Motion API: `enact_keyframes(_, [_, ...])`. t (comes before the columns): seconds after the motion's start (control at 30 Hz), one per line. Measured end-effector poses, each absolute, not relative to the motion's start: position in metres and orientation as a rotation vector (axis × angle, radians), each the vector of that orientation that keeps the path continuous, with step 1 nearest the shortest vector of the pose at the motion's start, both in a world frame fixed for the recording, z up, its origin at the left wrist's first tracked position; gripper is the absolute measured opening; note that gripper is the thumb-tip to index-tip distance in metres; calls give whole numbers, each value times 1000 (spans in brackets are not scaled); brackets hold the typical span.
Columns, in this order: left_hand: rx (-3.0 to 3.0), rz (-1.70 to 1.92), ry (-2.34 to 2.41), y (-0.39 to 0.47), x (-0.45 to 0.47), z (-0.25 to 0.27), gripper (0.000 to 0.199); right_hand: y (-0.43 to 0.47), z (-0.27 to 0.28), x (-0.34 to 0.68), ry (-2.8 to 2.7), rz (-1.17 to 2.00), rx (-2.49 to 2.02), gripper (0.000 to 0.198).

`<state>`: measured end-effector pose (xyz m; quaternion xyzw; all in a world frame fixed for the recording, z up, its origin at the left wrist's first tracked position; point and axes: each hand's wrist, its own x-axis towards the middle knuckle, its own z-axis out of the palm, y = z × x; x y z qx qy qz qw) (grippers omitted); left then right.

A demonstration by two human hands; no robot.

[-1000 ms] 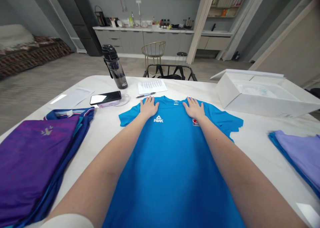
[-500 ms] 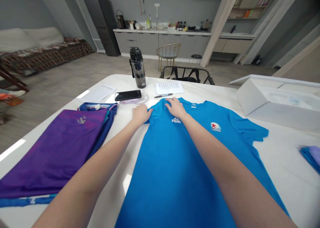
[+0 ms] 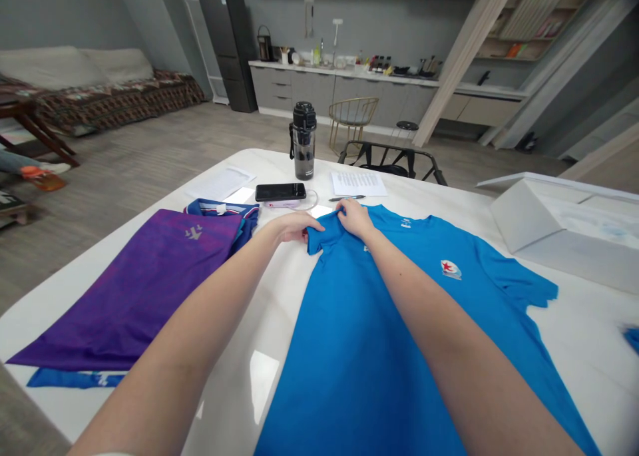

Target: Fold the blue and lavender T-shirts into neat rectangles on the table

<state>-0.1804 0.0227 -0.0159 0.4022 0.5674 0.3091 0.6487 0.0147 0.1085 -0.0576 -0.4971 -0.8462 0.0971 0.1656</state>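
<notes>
A blue T-shirt (image 3: 359, 336) lies spread front side up on the white table, its collar at the far side and a round badge on the chest. My left hand (image 3: 298, 227) pinches the edge of its left-hand sleeve between thumb and fingers. At the shoulder beside the collar, my right hand (image 3: 354, 218) has its fingers bent down onto the fabric, gripping it. My right forearm crosses the chest and hides part of the white lettering. To the left lies a stack of folded shirts with a purple shirt (image 3: 144, 289) on top.
Behind the shirt are a phone (image 3: 280, 192), a pen (image 3: 347, 198), a printed sheet (image 3: 358, 184) and a dark water bottle (image 3: 304, 142). An open white box (image 3: 574, 243) stands at the right. A black chair (image 3: 394, 160) is at the table's far edge.
My left hand has taken the sleeve edge and drawn it slightly up, its fingers now curled under it. My right hand's fingers have bunched at the shoulder. The view has shifted left.
</notes>
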Motion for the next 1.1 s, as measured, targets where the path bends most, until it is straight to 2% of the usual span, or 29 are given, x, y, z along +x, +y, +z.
enact_keyframes(0.2, [856, 898, 1160, 19, -175, -25, 19, 103, -63, 15, -2306, 322, -1395, 25])
enact_keyframes(0.33, [840, 951, 1084, 16, -172, -28, 28, 101, -68, 13, -2282, 343, -1419, 27])
enact_keyframes(0.53, [924, 1174, 1633, 23, -182, -41, 43, 93, -70, 6, -2331, 316, -1440, 29])
enact_keyframes(0.63, [1004, 1179, 1960, 18, -182, -47, 46, 87, -68, 5, -2400, 323, -1384, 37])
enact_keyframes(0.77, [1512, 1059, 2281, 4, -164, -49, 45, 75, -67, 11, -2457, 386, -1312, 49])
enact_keyframes(0.9, [2227, 715, 1969, 0, -128, -50, 38, 64, -69, 34, -2410, 371, -1319, 50])
enact_keyframes(0.97, [2343, 537, 1834, 4, -108, -53, 37, 60, -69, 56, -2294, 315, -1494, 52])
enact_keyframes(1.1, [2213, 267, 1864, 16, -78, -63, 56, 55, -72, 131, -1963, 270, -1992, 61])
